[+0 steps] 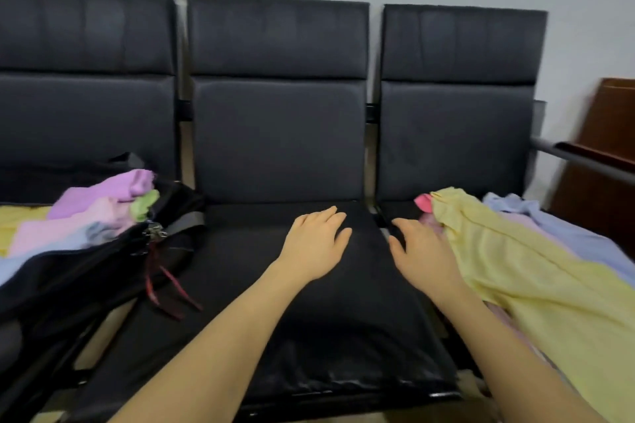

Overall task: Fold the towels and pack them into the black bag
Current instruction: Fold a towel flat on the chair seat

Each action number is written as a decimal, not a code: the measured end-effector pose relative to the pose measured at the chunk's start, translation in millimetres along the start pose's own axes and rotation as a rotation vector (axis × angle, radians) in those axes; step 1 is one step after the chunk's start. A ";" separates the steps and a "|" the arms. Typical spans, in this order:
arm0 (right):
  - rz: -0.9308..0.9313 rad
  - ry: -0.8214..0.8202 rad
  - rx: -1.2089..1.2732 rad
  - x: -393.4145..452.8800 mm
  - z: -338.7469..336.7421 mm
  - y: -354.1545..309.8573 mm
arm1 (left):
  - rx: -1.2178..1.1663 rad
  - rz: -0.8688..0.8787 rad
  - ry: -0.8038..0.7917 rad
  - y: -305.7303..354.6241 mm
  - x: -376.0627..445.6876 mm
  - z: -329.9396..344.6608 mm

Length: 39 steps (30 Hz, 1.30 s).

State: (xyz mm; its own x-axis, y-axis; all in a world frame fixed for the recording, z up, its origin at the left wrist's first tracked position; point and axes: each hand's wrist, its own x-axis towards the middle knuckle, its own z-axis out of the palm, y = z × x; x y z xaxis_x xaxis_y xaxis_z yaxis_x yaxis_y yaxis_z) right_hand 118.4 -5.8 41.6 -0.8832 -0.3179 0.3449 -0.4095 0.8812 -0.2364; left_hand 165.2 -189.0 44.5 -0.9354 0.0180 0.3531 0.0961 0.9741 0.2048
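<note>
A black bag (79,271) lies open on the left seat, with folded towels in purple (113,187), pink, green and blue stacked in its mouth. On the right seat lies a loose heap of towels, a yellow towel (515,271) on top, with lilac-blue (556,230) and pink ones under it. My left hand (316,244) hovers flat, fingers straight, over the middle seat and holds nothing. My right hand (422,251) is at the left edge of the yellow towel, fingers spread, touching the heap; I see no grip on it.
Three black padded seats (343,302) in a row stand against a grey wall. A metal armrest (577,158) and a brown wooden cabinet (604,148) are at the far right. Red straps (165,282) hang from the bag's zip.
</note>
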 end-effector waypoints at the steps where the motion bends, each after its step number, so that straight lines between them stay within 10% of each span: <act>1: 0.046 -0.006 0.004 -3.5 -4.7 20.5 | -0.016 0.025 -0.017 17.9 7.0 10.4; 19: 0.405 0.147 -0.136 -57.1 -6.5 225.4 | -0.334 0.175 -0.306 226.0 68.8 167.7; 34: 0.188 0.299 0.170 -65.2 -17.4 217.4 | -0.952 -0.168 0.091 215.5 64.1 147.1; 39: 0.082 0.220 -0.048 -76.4 -10.2 216.8 | -0.638 -0.088 0.132 193.1 61.3 126.6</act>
State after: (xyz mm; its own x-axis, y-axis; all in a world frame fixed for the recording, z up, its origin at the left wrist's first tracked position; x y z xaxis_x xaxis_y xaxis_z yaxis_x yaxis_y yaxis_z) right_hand 99.4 213.1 -26.7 -0.8397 -0.1652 0.5172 -0.3222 0.9183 -0.2299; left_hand 83.4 28.7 -9.9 -0.9031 -0.1235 0.4112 0.2420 0.6448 0.7251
